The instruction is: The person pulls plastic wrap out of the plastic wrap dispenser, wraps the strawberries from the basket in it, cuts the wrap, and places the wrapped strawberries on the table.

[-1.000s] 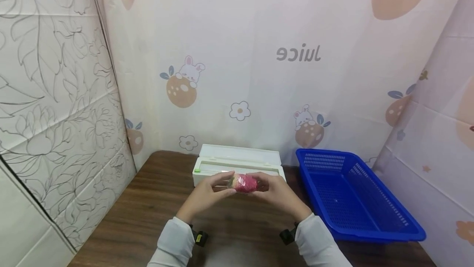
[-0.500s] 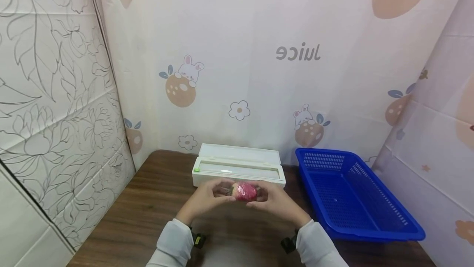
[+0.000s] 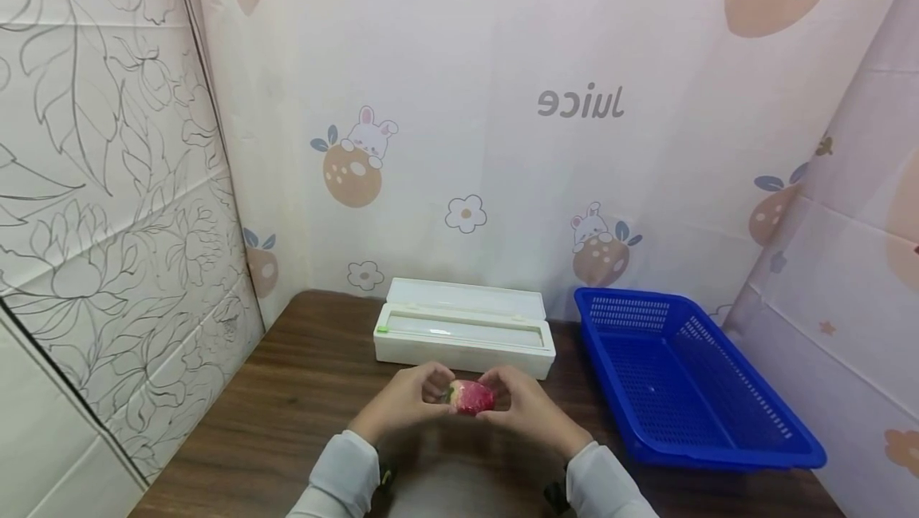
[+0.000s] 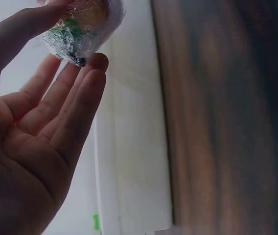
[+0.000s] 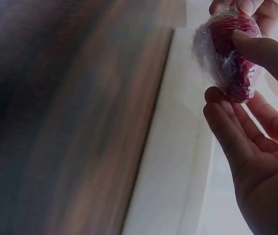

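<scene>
Between both hands is a strawberry [image 3: 472, 397] wrapped in clear, crinkled cling film, red on the right and pale with green at its left end. My left hand [image 3: 405, 402] pinches the green end, its thumb on the near side and its fingertips behind or beneath. From the other side, my right hand [image 3: 531, 410] grips the red end between thumb and fingers. In the right wrist view, loose film bunches around the strawberry [image 5: 234, 54]. The left wrist view shows the film-covered leafy end [image 4: 73, 41]. Both hands are raised in front of a white cling film dispenser [image 3: 463, 354].
The dispenser's lid [image 3: 467, 298] stands open toward the wall, and a green tab [image 3: 383, 330] sits at its left end. To the right is a blue perforated plastic basket [image 3: 625, 398]. Everything stands on a dark wood table [image 3: 287, 398], with patterned cloth walls around it.
Both hands have drawn the wrapped strawberry toward the person, away from the dispenser. More of the dispenser's front shows now. The basket has stayed put.
</scene>
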### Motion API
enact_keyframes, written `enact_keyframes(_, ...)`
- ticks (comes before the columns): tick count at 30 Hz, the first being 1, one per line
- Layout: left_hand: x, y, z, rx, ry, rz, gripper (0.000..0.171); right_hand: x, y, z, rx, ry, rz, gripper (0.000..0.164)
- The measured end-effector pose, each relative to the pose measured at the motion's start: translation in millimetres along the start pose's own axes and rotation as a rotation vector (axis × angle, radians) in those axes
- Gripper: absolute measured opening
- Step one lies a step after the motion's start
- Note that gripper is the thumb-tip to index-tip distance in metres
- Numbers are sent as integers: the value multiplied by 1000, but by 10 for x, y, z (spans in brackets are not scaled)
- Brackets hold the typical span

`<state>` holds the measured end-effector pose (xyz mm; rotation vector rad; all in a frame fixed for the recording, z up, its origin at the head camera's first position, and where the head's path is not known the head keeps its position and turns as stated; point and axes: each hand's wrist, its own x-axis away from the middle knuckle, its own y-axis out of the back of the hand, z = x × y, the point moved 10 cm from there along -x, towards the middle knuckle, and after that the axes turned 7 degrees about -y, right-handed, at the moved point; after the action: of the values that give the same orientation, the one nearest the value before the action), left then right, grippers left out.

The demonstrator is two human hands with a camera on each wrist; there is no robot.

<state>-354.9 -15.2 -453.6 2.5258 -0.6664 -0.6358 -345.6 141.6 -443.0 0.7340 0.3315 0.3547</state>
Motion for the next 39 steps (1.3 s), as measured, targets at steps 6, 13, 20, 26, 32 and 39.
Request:
enact_keyframes(6, 37, -110, 81, -58, 18, 30, 35, 34, -111, -107, 73, 6, 11, 37)
enact_keyframes(13, 53, -154, 107, -82, 9, 34, 34, 18, -215, -196, 73, -15, 37, 37)
enact_keyframes(20, 93, -238, 249, -114, 75, 83, 34, 32, -356, -282, 83, -64, 113, 38)
enact_keyframes(26, 103, -283, 295, -97, 77, 87, 35, 55, -406, -342, 67, -96, 126, 39)
enact_keyframes(32, 92, -323, 285, -79, 66, 88, 34, 87, -420, -353, 54, -74, 117, 41)
enact_keyframes(39, 99, -313, 238, -87, 40, 94, 44, 82, -421, -326, 69, -54, 136, 48)
